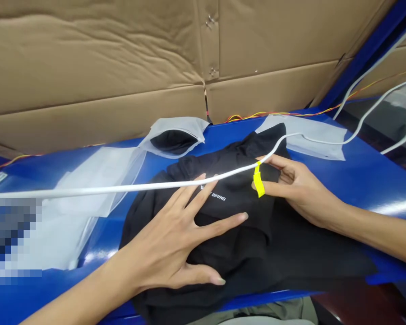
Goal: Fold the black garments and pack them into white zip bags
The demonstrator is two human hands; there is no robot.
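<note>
Presently a black garment [301,253] lies on the blue tabletop [375,185], below both hands; its near edge runs partly out of frame at the bottom, its lower right blurs. White cable [155,186] crosses the view above the garment, covering the fingertips of the left hand [176,239] in part and, with those fingers, the start of the printed lettering [218,197]; only "BIKING" reads clearly. Left hand: palm down, fingers and thumb spread wide over the cloth, nothing gripped. Right hand [302,194]: thumb and index fingertip apart at the garment's right side, other fingers curled; a yellow tag [259,186] at the cable masks the thumb tip, so cannot tell whether cloth is pinched. Behind: white pouch [176,123], black contents unidentifiable. Lower left: pixelated patch, contents unreadable.
</note>
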